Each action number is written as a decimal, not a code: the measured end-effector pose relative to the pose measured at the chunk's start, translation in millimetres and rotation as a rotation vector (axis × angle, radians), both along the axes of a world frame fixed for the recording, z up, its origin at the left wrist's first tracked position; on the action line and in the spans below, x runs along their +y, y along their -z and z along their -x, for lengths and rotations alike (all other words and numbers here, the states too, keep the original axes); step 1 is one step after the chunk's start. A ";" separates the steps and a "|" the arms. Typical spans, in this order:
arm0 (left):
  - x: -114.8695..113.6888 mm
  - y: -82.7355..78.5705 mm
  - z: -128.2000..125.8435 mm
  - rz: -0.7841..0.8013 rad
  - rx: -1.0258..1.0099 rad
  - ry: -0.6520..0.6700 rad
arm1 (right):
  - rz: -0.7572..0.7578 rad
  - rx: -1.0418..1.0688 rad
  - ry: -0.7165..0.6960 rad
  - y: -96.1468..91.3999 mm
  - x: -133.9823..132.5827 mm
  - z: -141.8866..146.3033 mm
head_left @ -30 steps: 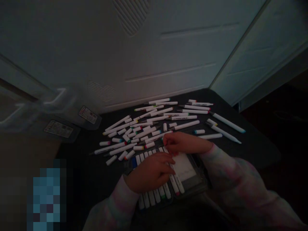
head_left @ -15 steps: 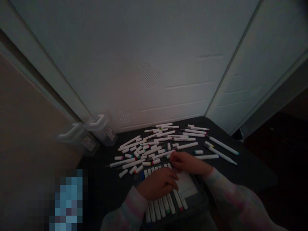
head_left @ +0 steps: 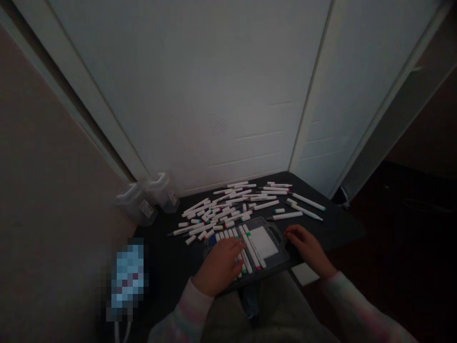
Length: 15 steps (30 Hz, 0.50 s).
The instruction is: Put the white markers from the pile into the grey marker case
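Observation:
A clear plastic case [head_left: 276, 258] sits at the table's near edge, with white markers [head_left: 253, 247] in a row inside it and a white card [head_left: 263, 242] on its right side. My left hand [head_left: 222, 264] lies over the left markers, fingers stretched out across them and covering their middles. Just beyond the case's right side is my right hand [head_left: 307, 247], its fingers curled together. Whatever may be between those fingertips is hidden. Many loose markers and caps [head_left: 224, 213] are spread on the table behind the case.
Two clear plastic containers [head_left: 142, 208] stand at the table's back left against the white panel [head_left: 200, 85]. Several markers lie at the right, including one with a teal end [head_left: 307, 201]. A white rectangle [head_left: 304, 274] shows below the right hand. A blurred-out blue patch [head_left: 128, 274] is at left.
My right hand has moved right, off the markers in the case to beyond its right side. My left hand stays over the case. The camera view has shifted and shows more below the table edge.

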<state>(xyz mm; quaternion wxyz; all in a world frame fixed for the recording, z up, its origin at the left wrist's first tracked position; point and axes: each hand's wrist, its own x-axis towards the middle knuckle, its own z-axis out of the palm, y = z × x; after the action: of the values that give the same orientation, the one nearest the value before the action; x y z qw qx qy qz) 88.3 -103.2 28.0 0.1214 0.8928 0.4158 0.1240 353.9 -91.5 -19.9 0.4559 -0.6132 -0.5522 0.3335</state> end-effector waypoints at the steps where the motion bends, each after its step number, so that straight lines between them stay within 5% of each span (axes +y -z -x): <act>1: -5.6 -1.3 6.5 -0.010 0.013 -0.028 | -0.007 -0.004 0.012 1.1 0.6 1.4; 6: -26.2 1.0 27.0 -0.020 0.058 -0.118 | -0.032 -0.038 0.032 2.7 2.7 6.5; 15: -43.8 30.0 25.0 -0.037 0.039 -0.192 | -0.062 -0.145 -0.013 -1.8 -4.7 8.0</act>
<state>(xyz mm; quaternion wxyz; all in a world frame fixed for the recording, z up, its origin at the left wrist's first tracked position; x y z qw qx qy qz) 63.3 -147.0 -2.0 0.0842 0.8532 0.4992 0.1255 345.9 -96.1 -18.1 0.4313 -0.6179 -0.5977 0.2738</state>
